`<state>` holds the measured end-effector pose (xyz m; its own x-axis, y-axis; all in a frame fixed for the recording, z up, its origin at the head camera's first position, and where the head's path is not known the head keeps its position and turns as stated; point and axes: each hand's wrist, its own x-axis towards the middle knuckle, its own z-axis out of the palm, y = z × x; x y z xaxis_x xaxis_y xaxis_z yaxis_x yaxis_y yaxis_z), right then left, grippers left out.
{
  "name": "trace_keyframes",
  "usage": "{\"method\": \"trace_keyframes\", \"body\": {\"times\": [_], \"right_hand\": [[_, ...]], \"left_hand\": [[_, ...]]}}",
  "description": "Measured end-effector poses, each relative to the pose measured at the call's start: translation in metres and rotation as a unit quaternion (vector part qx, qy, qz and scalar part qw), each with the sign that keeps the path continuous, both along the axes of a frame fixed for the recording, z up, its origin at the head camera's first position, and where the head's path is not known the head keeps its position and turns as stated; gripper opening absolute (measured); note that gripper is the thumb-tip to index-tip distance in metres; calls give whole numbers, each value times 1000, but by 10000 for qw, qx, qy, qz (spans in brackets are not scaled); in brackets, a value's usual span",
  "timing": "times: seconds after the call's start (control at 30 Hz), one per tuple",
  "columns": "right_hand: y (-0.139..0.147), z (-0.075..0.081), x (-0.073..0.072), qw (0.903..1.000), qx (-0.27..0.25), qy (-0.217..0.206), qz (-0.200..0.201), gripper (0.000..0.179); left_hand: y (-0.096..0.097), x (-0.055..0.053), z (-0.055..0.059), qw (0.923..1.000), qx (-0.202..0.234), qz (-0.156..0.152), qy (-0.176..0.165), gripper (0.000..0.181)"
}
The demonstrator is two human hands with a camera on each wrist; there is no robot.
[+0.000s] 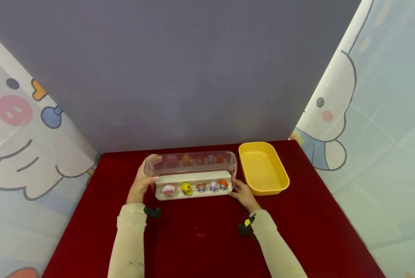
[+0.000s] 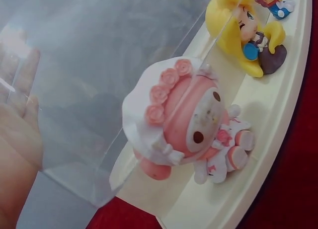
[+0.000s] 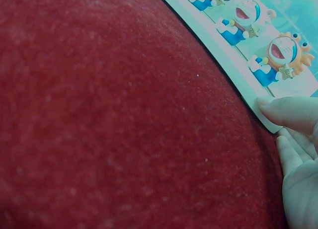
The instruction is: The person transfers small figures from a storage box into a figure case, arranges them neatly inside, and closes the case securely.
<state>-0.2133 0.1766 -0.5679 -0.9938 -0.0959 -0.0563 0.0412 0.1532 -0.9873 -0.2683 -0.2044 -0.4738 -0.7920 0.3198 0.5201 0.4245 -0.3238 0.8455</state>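
A cream display base (image 1: 193, 177) carries a row of small figurines. At its left end sits a pink figurine in a white bonnet (image 2: 196, 119), then a yellow-haired one (image 2: 246, 35). Further right come blue-and-white figurines, the last with an orange crab hood (image 3: 280, 55). Over the base, a clear plastic cover (image 1: 179, 168) stands tilted back, its front raised. My left hand (image 1: 141, 184) grips the cover's left end, fingers showing through the plastic in the left wrist view. My right hand (image 1: 243, 194) pinches the base's right front corner, thumb on top and fingers below.
A yellow plastic tray (image 1: 265, 170) stands just right of the cover, close to my right hand. Dark red cloth (image 1: 200, 239) covers the table. A grey panel (image 1: 193, 77) rises behind, with cartoon-printed sheets (image 1: 384, 154) at both sides.
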Motion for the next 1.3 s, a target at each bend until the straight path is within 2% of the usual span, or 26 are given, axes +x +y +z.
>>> {"method": "trace_keyframes", "body": {"times": [0.07, 0.2, 0.3, 0.5, 0.63, 0.73, 1.0, 1.3], "right_hand": [[-1, 9, 3, 10000, 2, 10, 74, 63], [-1, 8, 3, 10000, -34, 4, 73, 64], [0, -1, 0, 10000, -19, 63, 17, 64], [-3, 24, 9, 9999, -102, -14, 124, 62], [-3, 28, 10, 9999, 50, -41, 155, 61], [-3, 24, 9, 9999, 37, 30, 138, 61], [-1, -5, -1, 10000, -66, -26, -40, 62], [0, -8, -3, 10000, -22, -1, -49, 62]], "left_hand": [[1, 0, 0, 10000, 21, 29, 21, 76], [1, 1, -2, 10000, -12, 62, 16, 76], [1, 0, -2, 10000, -68, 57, 10, 76], [1, 0, -4, 10000, -86, 46, -2, 75], [-2, -4, -10, 9999, -99, -55, -95, 76], [-4, -8, -16, 9998, -90, -85, -142, 77], [-7, -14, -25, 9997, -92, -166, -136, 76], [-5, -12, -22, 9989, -249, -162, -359, 79]]}}
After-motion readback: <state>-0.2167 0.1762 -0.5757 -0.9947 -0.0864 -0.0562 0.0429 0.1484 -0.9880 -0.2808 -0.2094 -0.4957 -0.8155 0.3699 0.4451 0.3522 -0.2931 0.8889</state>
